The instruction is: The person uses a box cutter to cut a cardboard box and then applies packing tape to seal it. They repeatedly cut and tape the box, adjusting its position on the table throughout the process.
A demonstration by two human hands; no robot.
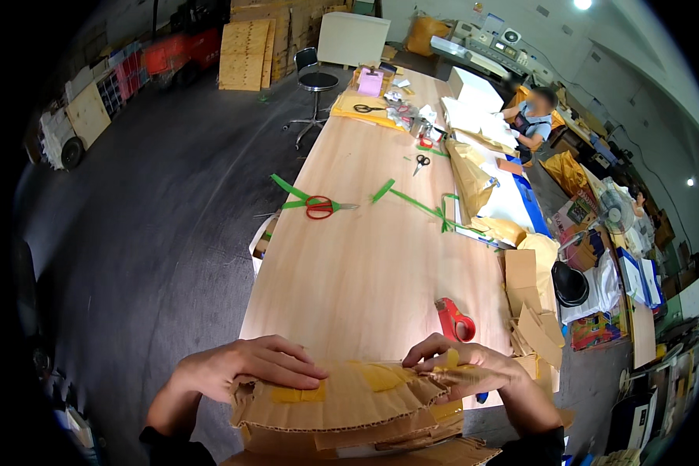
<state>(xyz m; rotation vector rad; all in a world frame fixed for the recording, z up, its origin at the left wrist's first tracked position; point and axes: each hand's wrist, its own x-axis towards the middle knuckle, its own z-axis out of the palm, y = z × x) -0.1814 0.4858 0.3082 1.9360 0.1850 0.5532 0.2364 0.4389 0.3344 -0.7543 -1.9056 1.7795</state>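
A bent piece of corrugated cardboard [349,415], patched with yellow tape [380,377], is close in front of me at the table's near end. My left hand [268,363] lies on its left part, fingers stretched flat over a taped patch; the thumb is hidden. At the right part, my right hand [462,363] has its fingers curled and closed on the cardboard's edge. A bit of yellow tape shows by those fingers. More cardboard layers are below the top one. Just beyond my right hand lies a red tape dispenser [455,320].
On the long wooden table [349,287] are red-handled scissors [320,206], green tape strips [415,202] and black scissors [421,164]. Cardboard scraps [532,311] and brown paper packages line the right edge. A person [533,120] sits at the far right. A black chair [317,80] stands left.
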